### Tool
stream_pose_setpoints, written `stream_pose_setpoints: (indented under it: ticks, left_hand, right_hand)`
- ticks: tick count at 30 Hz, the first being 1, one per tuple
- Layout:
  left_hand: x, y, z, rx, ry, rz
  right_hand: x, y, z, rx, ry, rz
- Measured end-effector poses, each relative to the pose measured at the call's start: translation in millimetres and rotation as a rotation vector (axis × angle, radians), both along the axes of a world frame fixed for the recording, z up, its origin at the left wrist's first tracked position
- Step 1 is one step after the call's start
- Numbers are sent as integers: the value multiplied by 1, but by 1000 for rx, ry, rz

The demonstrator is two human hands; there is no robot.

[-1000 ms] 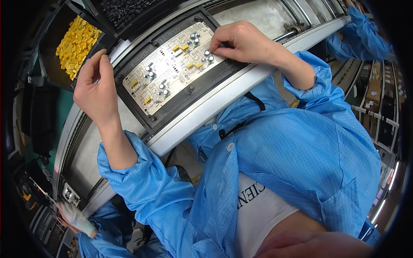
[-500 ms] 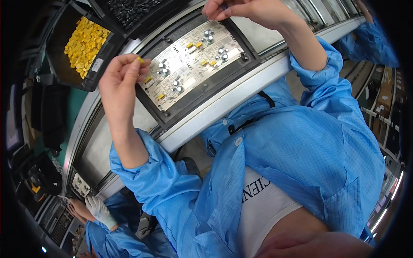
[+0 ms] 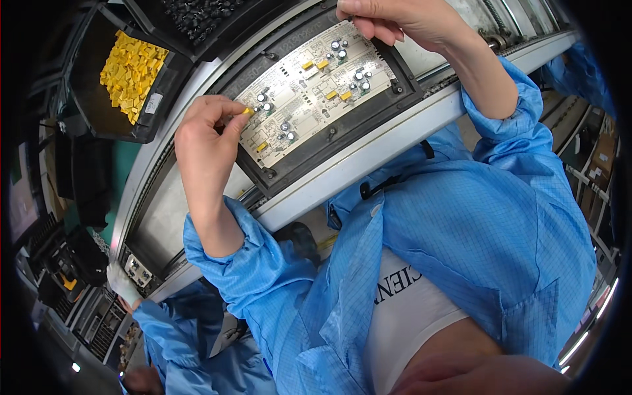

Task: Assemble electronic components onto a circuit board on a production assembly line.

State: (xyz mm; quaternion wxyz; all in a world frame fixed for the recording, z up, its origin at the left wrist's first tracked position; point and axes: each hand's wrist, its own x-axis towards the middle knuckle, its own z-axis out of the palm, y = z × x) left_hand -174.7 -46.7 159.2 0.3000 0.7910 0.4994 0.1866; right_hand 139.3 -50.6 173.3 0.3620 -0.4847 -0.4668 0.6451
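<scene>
My left hand (image 3: 209,141) pinches a small yellow box-shaped capacitor (image 3: 248,111) between thumb and fingertips, at the left end of a pale circuit board (image 3: 309,108). The board lies in a black carrier frame (image 3: 362,122). Several yellow capacitors (image 3: 262,146) and silver-topped round capacitors (image 3: 284,126) stand on it. At the board's far right corner is my right hand (image 3: 421,23), its fingers curled and thumb drawn in. The upper picture edge crops its fingertips, so what they hold, if anything, is hidden.
Beyond my left hand stands a black bin (image 3: 85,112) with a heap of yellow capacitors (image 3: 131,72). Dark small parts (image 3: 197,16) fill another bin beside it. A metal conveyor rail (image 3: 368,155) runs along my side. At lower left, a co-worker's gloved hand (image 3: 122,282) is near another board (image 3: 138,270).
The board and carrier appear shifted right and slightly down in view. My left hand has brought the yellow capacitor closer over the board's left end. The co-worker's gloved hand has moved up toward the other board.
</scene>
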Motion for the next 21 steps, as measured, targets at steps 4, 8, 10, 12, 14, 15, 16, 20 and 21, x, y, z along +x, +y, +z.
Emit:
stream_pose_setpoints:
  ticks: [4,8,10,12,14,15,16,20,21]
  left_hand:
    - [2,0,-7,35,88,-17]
    - [5,-2,-5,112,117,-44]
    - [4,-3,-4,122,123,-61]
    - [4,-6,-3,182,145,-84]
    - [7,-9,1,219,153,-102]
    - [9,-10,2,256,161,-117]
    - [10,-11,1,257,159,-120]
    - [12,-12,-1,343,170,-129]
    - [11,-12,-1,343,170,-129]
  right_hand:
    - [-4,-1,2,-14,16,3]
    - [-4,-2,-4,65,17,47]
    - [-5,-1,-3,76,3,53]
    - [-7,-2,0,74,-13,49]
    - [-8,-2,0,71,-31,43]
    - [-9,-2,0,72,-36,47]
    - [-9,-2,0,73,-42,50]
    - [-11,-3,-2,78,-48,41]
    - [-12,-2,-2,79,-50,47]
